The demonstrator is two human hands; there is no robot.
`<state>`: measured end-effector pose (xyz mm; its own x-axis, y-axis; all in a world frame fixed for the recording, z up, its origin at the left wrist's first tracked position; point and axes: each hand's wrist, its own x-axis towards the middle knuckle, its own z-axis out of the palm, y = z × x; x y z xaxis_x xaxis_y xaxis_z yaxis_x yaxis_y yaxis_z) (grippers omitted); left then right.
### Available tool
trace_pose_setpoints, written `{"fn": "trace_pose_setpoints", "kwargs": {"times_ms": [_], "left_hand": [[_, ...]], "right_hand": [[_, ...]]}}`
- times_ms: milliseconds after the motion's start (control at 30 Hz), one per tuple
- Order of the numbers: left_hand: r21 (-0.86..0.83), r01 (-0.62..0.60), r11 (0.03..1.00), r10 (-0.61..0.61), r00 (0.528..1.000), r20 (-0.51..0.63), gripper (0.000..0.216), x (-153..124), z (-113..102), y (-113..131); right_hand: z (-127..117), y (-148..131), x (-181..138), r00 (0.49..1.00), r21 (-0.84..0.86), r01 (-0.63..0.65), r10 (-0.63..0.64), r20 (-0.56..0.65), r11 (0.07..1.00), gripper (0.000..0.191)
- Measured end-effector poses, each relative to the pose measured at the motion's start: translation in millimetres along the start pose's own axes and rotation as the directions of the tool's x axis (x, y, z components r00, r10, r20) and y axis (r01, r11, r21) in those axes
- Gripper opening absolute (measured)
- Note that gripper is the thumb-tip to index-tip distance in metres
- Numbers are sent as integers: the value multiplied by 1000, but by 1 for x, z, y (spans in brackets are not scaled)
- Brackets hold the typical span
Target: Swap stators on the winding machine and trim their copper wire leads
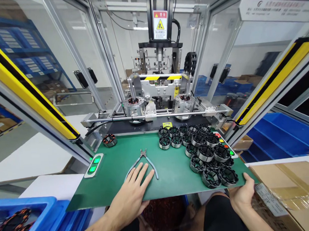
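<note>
My left hand [134, 184] lies flat on the green work surface [96, 188], fingers spread over the blue handles of a pair of cutting pliers [143, 153]. The pliers' jaws point away from me, and their handles are spread apart. At the front right corner, my right hand [241, 193] has its thumb up by the edge; its other fingers are hidden. Close to it are several black-and-silver motor stators [212, 177], partly stacked, without visible copper winding. A single stator with copper-coloured windings [109, 140] sits at the far left.
Behind the surface stands a machine with two cylindrical fixtures [134, 108], each holding a wound stator. Yellow light bars [30, 91] flank it. Green-lit buttons [95, 164] are at left. A blue bin [42, 206] of wound parts and a cardboard box [292, 190] stand at the sides.
</note>
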<state>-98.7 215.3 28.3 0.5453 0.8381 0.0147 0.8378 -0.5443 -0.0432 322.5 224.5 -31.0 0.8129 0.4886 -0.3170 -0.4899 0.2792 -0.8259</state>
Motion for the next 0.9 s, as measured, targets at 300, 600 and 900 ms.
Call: {"fn": "trace_pose_setpoints", "kwargs": {"times_ms": [300,600,900], "left_hand": [[-3,-1,1000,1,1000,8,97,1,-2,2],[0,-1,1000,1,1000,2,98,0,1,0],[28,-24,999,26,998,-57,99,0,3,0]], "right_hand": [[-3,3,4,1000,-2,-5,5,-5,1000,41],[3,-2,-3,999,31,-23,24,-26,999,40],[3,-3,-3,1000,18,-24,24,-14,1000,39]]}}
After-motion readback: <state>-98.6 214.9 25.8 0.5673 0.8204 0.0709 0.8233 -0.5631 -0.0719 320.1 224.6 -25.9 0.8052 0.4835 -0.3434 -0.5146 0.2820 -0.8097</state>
